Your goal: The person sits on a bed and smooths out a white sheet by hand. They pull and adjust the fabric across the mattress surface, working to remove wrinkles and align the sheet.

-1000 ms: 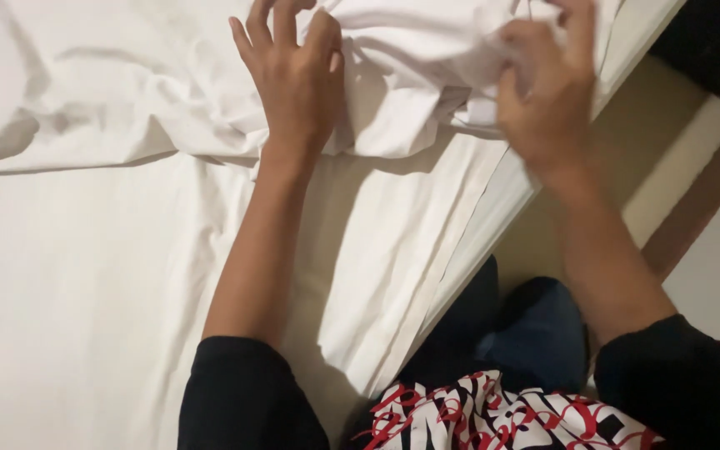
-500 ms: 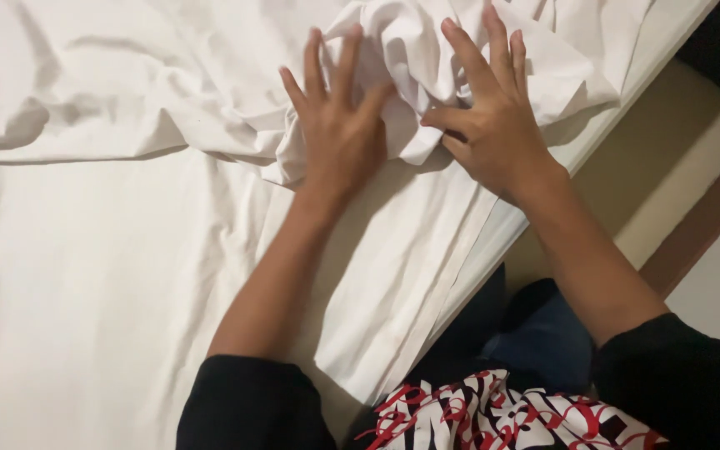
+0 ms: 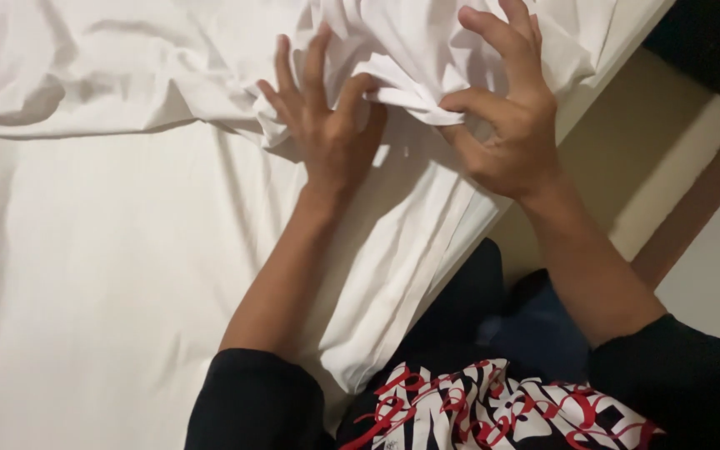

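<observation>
A bunched white sheet lies on a white bed. My left hand presses on the bunched cloth with fingers spread, its thumb hooked under a fold. My right hand pinches a fold of the same sheet between thumb and forefinger, the other fingers curled above it. Both hands sit close together near the bed's right edge. Black sleeves cover my forearms near the elbows.
The bed's edge runs diagonally from top right down to my body. Beyond it lie a beige floor strip, a brown band and a dark object at the top right corner.
Both hands have come nearer to me with the gathered sheet, bunching it tighter. My right hand has changed from lying flat on the cloth to pinching a fold.
</observation>
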